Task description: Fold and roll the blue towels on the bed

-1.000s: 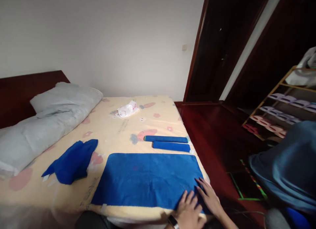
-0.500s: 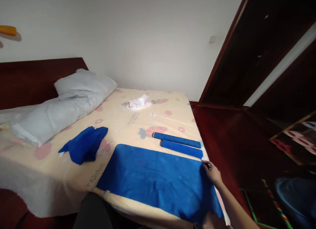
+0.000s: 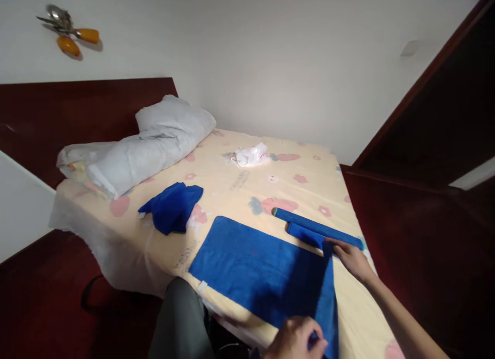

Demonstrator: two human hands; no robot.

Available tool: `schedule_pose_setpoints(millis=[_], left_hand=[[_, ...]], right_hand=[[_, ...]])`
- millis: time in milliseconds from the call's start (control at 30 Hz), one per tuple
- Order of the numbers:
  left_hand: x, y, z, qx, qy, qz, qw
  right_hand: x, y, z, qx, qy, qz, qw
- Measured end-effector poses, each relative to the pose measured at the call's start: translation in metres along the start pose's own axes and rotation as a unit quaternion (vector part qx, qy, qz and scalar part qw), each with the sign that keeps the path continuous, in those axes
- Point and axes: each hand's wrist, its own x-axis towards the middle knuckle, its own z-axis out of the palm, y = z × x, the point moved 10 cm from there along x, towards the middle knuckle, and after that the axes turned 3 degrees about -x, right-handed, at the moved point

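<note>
A blue towel (image 3: 255,266) lies spread near the front edge of the bed, its right end raised and folded a little over. My right hand (image 3: 351,258) pinches the far corner of that end, beside two blue rolled or folded cloths (image 3: 317,227). At the bottom, my left hand (image 3: 297,338) is closed on the near corner, with blue fabric showing between its fingers. A crumpled blue cloth (image 3: 174,207) rests on the bed to the left of the towel.
The bed (image 3: 240,183) has a patterned cream sheet. A grey-white quilt (image 3: 147,152) lies by the dark headboard (image 3: 96,106). A white plastic bag (image 3: 250,155) sits farther back. My knee (image 3: 181,317) is against the front edge.
The view has swung left, bringing in more of the headboard. Both my hands have moved the towel's right end up and leftward, away from the bed's right edge.
</note>
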Motion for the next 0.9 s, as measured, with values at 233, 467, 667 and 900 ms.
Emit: schedule_pose_setpoints(millis=[233,467,667,900], left_hand=[[-0.062,-0.054,-0.201,0.073,0.242,-0.119,0.960],[-0.113,-0.110,-0.322,0.225,0.395,-0.138,0.880],[-0.125,-0.127,-0.349,0.320,0.435,-0.153,0.828],[-0.129,-0.138,-0.353,0.233,0.455,-0.166,0.843]], right_hand=[[0.049,-0.174,0.118,0.019,-0.064,-0.148,0.987],[0.092,-0.290,0.257,0.040,-0.108,-0.205,0.972],[0.099,-0.315,0.341,0.035,-0.169,-0.189,0.967],[0.102,-0.316,0.357,0.075,-0.212,-0.156,0.962]])
